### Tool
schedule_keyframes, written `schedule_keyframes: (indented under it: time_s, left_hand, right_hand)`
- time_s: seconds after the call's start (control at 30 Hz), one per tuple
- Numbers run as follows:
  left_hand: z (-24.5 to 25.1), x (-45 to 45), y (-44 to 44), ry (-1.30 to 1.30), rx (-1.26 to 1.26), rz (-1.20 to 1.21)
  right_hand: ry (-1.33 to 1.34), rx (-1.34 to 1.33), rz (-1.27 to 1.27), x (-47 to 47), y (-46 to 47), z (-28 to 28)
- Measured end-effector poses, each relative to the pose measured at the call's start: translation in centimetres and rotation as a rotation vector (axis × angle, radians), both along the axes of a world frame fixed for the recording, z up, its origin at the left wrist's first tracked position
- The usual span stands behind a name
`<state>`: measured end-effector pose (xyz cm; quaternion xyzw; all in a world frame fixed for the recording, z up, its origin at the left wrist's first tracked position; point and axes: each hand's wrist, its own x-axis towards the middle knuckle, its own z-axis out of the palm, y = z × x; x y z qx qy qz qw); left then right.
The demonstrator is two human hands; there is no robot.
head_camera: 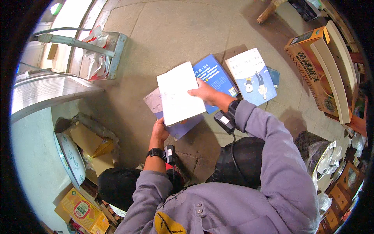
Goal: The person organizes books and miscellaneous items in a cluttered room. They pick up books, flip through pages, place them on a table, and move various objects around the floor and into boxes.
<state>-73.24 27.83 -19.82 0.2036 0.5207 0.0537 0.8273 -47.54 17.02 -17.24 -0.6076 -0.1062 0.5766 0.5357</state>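
Observation:
Both hands hold a white-covered book (181, 96) above the concrete floor. My left hand (160, 129) grips its lower left corner. My right hand (206, 93) lies on its right edge, thumb across the cover. Below it, a pinkish-purple book (184, 128) is partly hidden. A blue book (215, 73) lies just right of the white one, partly behind my right hand. Farther right rests a white and blue book with cartoon figures (254, 79), overlapping a dark teal item (273, 76).
A printed canned-fruit carton (309, 67) stands at the right. Crumpled clear plastic (324, 161) lies at the lower right. On the left are a metal-framed bin with wrappers (117, 55), an enamel basin (73, 158) and a yellow box (84, 210). A wooden leg (267, 13) stands at the top.

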Motion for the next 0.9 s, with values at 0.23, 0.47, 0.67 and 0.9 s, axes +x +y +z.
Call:
schedule_keyframes:
  time_s: [0.23,0.47,0.67,0.9]
  left_hand:
    - [0.6,-1.9,0.5,0.073,-0.031,-0.015]
    - [1.4,-0.3,-0.5,-0.147,0.042,0.045]
    - [1.4,0.0,-2.0,-0.057,0.056,-0.001]
    - [-1.2,-0.8,-1.7,0.029,0.048,0.056]
  right_hand:
    - [-0.174,0.159,-0.143,6.2,-1.6,3.7]
    - [-0.11,0.083,0.112,0.4,0.1,3.1]
    - [-0.531,-0.092,0.616,-2.2,-1.5,-0.3]
    - [-1.285,-0.278,0.122,3.4,-4.6,-0.8]
